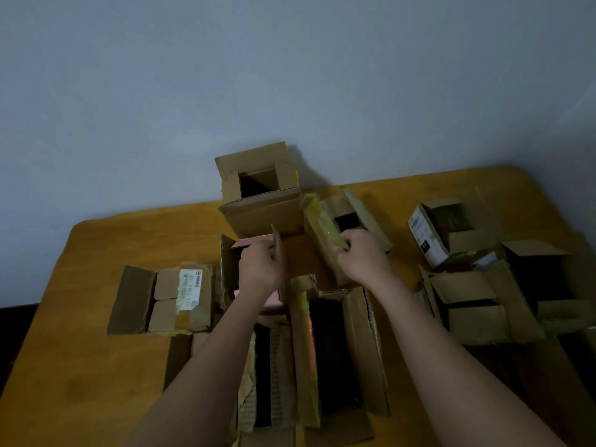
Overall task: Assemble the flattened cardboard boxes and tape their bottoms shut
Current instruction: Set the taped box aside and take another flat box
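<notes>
Arms outstretched — L hand fingers curled round pink box flap, R hand fingers pinching taped box flap.

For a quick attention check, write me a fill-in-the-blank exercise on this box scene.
1. The left hand grips a flap of the ____-lined box.
2. The right hand holds the box with yellow tape by its ____ flap.
3. The boxes sit on a ____ table.

Missing: pink; taped; wooden
</notes>
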Tool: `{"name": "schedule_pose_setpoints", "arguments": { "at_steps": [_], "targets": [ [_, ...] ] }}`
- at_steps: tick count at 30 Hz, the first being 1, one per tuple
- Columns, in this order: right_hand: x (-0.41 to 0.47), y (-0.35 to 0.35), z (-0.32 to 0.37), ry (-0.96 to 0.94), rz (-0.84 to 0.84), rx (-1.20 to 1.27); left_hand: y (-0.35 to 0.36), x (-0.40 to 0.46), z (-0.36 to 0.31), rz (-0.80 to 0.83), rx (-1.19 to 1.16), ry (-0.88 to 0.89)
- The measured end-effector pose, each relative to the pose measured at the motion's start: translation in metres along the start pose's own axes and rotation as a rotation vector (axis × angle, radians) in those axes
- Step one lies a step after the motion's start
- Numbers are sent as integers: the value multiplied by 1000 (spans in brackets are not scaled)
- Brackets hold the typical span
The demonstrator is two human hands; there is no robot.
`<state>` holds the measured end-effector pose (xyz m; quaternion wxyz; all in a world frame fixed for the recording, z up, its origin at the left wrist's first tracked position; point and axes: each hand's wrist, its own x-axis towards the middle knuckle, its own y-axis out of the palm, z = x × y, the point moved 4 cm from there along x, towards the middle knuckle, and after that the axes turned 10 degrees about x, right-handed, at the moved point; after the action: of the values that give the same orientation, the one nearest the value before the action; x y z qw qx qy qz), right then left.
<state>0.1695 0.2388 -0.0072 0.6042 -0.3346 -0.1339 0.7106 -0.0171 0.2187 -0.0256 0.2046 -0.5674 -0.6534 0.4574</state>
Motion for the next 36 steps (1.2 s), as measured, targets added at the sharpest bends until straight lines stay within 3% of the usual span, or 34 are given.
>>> {"name": "schedule_pose_setpoints", "arguments": {
  "at_steps": [7, 11, 13, 15, 16, 18, 20, 23, 26, 32, 33, 36],
  "targets": [
    [-8, 23, 22, 87, 336, 167, -3, 3, -4, -21, -74, -6],
    [-12, 34, 32, 65, 486, 312, -7, 1, 10, 4, -191, -100],
    [-9, 23, 35, -13, 268, 348, -8, -1, 16, 21, -252, -134],
    [-3, 4, 31, -90, -89, 174, -11, -5, 16, 11, -276, -140],
    [-2, -3, 25, -78, -188, 54, -13, -7, 14, 9, -298, -132],
    [1, -2, 8, 41, -134, 17, -12, -10, 9, 25, -335, -96],
    [-4, 7, 0, 117, 29, 225, -10, -15, 2, 85, -375, -76],
    [-13, 16, 3, 56, 102, 283, -5, -16, 1, 163, -400, -79],
    [-13, 22, 11, 59, 143, 330, -14, -17, 15, 126, -327, -134],
    [-2, 37, 29, 113, 375, 164, -30, -18, 46, 67, -343, -238],
    [4, 38, 35, 83, 341, 93, -33, -18, 44, 68, -351, -248],
    [25, 26, 56, -61, -38, 26, -40, -14, 39, 46, -238, -257]
  ]
}}
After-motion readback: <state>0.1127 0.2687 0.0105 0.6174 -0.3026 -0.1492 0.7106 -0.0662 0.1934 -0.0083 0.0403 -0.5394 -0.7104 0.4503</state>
